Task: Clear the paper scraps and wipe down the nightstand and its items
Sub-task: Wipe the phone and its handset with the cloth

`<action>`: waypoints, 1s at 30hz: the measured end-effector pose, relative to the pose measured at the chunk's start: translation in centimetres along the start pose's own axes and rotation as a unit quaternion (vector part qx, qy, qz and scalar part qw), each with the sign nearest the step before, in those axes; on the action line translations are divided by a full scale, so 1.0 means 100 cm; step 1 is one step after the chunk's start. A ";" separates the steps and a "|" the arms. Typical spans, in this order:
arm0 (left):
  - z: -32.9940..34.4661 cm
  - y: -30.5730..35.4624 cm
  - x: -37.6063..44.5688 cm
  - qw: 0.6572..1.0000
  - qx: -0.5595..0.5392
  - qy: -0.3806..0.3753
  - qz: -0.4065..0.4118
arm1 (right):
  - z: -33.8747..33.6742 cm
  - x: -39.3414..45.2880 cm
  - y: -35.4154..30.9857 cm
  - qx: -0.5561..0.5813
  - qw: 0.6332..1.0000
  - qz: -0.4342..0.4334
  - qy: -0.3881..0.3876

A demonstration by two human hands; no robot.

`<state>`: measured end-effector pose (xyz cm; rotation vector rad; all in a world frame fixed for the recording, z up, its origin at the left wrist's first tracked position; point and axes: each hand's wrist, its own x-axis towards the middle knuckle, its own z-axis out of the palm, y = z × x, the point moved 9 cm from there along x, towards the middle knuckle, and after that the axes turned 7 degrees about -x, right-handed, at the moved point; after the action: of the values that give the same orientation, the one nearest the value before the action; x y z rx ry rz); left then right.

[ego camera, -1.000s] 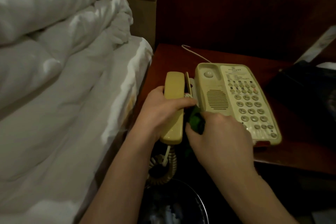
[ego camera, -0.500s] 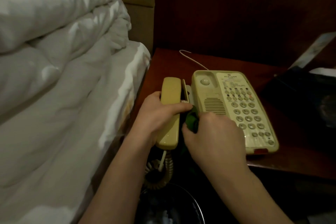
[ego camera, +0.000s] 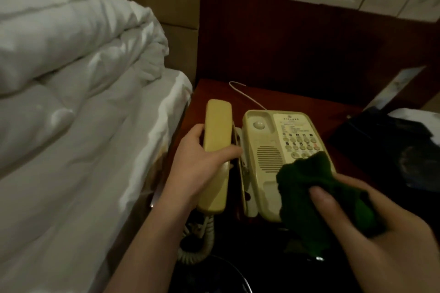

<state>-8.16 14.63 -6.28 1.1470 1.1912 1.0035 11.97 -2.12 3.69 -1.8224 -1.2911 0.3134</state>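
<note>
While the left hand point(ego camera: 202, 169) wraps its fingers around the middle of the cream handset point(ego camera: 215, 157), thumb on the side facing the bed and fingertips curled over the side facing the phone, it holds the receiver lifted off its cradle, above the nightstand's point(ego camera: 309, 107) left edge. The coiled cord point(ego camera: 200, 245) hangs from the handset's lower end, past the front edge. The right hand point(ego camera: 371, 228) is closed on a bunched dark green cloth point(ego camera: 316, 192), thumb pressed across the top of it, and the cloth rests on the lower right part of the telephone base point(ego camera: 269, 162), covering the lower keys. The base sits near the nightstand's front edge, just right of the handset, its thin line running to the back edge. A dark object point(ego camera: 385, 150) lies toward the right edge; what it is cannot be told.

Half a second ago the right hand and cloth were tucked in the gap between handset and base; now they are out on the keypad side, and the handset has been drawn a little away from the base.
</note>
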 end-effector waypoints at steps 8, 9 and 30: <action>0.018 0.016 -0.023 0.997 0.028 0.064 -0.033 | 0.008 0.033 0.088 0.246 0.948 0.203 -0.008; 0.019 0.020 -0.026 0.996 0.023 0.079 -0.032 | 0.012 0.033 0.097 0.272 0.934 0.232 -0.002; 0.102 0.049 0.002 0.950 0.309 0.038 0.009 | 0.025 0.037 0.160 0.553 0.770 0.319 -0.021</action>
<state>2.05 14.35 -1.40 1.6133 1.6223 0.7035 22.34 0.74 -8.91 -1.0921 -0.2359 1.1988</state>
